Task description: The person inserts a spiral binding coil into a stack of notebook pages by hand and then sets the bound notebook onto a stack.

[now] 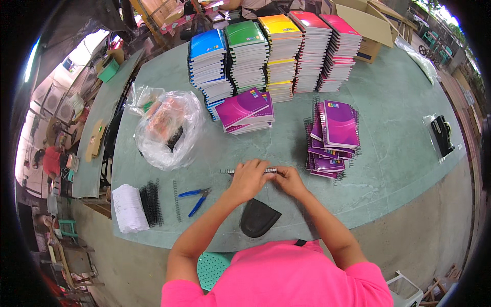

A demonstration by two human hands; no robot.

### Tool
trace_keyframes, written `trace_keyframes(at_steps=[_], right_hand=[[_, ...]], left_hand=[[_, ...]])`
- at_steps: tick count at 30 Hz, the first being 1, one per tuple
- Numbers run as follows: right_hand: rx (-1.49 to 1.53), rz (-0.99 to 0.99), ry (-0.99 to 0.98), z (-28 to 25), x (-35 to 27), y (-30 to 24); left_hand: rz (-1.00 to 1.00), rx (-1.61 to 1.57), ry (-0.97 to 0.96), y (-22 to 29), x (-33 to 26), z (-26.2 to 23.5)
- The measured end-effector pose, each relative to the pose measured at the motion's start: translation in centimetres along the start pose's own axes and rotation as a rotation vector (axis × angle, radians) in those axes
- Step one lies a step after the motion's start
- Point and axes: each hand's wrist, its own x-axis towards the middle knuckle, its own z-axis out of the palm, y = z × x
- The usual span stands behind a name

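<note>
My left hand (249,179) and my right hand (287,180) meet over the green table (388,153), both closed on a notebook with a black spiral coil (240,171) along its far edge. The hands cover most of that notebook. A loose pile of purple notebooks (248,111) lies just beyond my hands. To the right sits a stack of purple spiral-bound notebooks (335,135).
Blue-handled pliers (197,198) and a black pouch (258,217) lie near the front edge. Black coils (151,203) and white sheets (128,208) sit at the left. A clear plastic bag (166,130) is at left-centre. Tall notebook stacks (276,51) and a cardboard box (371,25) stand behind.
</note>
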Motion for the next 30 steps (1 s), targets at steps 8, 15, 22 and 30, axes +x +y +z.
trace_keyframes(at_steps=[8,15,22,30], right_hand=[[0.085,-0.074,0.037,0.1,-0.3,0.0],[-0.229,0.086,0.005,0.6,-1.3,-2.3],[-0.466,-0.618,0.473,-6.5,-3.8,-14.1],[-1.08,-0.163,0.468,-12.8,-5.1,-14.0]], left_hand=[[0.158,-0.182,0.047,-0.2,0.6,2.1],[-0.012,-0.141,-0.008,1.1,0.3,0.8],[0.082,-0.223,0.442,-0.1,2.3,-6.7],[0.009,0.495,0.41,-6.6,6.4,-4.4]])
